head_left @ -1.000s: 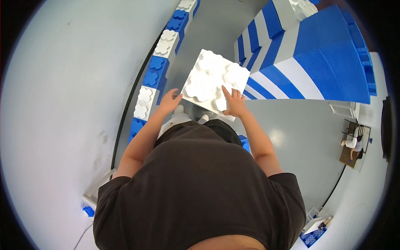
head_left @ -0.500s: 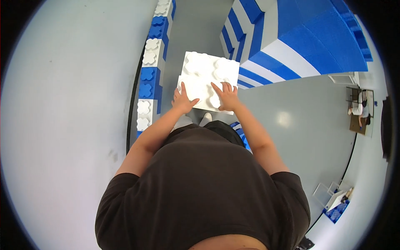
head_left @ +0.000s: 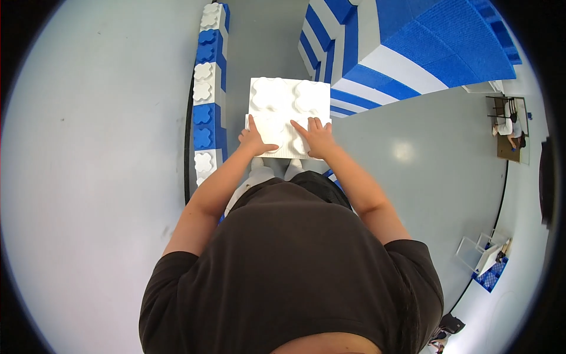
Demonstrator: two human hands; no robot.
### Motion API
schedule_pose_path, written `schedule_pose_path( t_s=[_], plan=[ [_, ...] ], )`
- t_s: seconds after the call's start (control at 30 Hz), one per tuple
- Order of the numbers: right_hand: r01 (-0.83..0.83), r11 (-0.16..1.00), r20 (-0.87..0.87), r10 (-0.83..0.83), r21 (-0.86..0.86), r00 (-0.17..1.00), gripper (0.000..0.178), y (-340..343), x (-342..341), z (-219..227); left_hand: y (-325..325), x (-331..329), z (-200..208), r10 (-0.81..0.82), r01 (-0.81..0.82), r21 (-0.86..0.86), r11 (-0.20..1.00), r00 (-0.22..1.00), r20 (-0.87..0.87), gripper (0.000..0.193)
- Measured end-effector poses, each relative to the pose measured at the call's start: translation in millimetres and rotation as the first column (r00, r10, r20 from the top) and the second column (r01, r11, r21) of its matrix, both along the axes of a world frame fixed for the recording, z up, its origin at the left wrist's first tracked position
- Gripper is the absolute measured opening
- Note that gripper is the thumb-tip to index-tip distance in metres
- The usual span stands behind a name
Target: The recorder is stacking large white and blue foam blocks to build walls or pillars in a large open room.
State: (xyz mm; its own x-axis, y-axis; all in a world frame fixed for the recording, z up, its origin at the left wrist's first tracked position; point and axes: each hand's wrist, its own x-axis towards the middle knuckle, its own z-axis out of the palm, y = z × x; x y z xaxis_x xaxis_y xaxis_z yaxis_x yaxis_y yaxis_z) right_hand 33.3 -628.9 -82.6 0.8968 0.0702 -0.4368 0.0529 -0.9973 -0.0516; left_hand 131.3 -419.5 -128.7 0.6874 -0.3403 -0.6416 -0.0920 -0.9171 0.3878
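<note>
Head view: white studded block (head_left: 278, 115) ahead of the dark shirt (head_left: 289, 253).
Left hand (head_left: 253, 143) and right hand (head_left: 319, 140) lie on its near half, each grip spread; the block is between a blue-and-white row (head_left: 204, 88) and a striped stack (head_left: 377, 76).

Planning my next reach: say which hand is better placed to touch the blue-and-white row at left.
Left, I'd judge: the left hand is on the white studded block's left side, nearer the row. The right hand would likely cross over.
</note>
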Motion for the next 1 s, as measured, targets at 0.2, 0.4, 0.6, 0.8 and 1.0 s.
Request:
schedule_pose_path(
  t_s=[0.2, 0.4, 0.6, 0.8, 1.0],
  plan=[
    [0.055, 0.992, 0.025, -0.059, 0.117, 0.998, 0.11, -11, -7, -15, -21, -17, 0, 0.084, -0.083, 0.048, 0.995, 0.996, -0.005, 0.145],
    [0.073, 0.989, -0.05, -0.068, 0.126, 0.996, 0.108, -14, -3, -4, -27, -21, 9, 0.013, -0.015, 0.081, 0.997, 1.0, 0.022, 0.139],
    [0.336, 0.782, 0.237, -0.514, 0.526, 0.825, 0.077, -38, 13, -52, -33, -10, -8, 0.473, -0.472, -0.065, 0.879, 0.849, 0.235, 0.094],
    [0.649, 0.647, 0.443, -0.757, 0.4, 0.481, 0.053, -26, 23, -81, -34, 16, -13, 0.66, -0.653, -0.107, 0.75, 0.731, 0.171, 0.079],
    [0.641, 0.675, 0.425, -0.734, 0.366, 0.53, 0.054, -25, 27, -76, -36, 16, -23, 0.627, -0.594, -0.204, 0.778, 0.715, 0.31, 0.066]
  ],
)
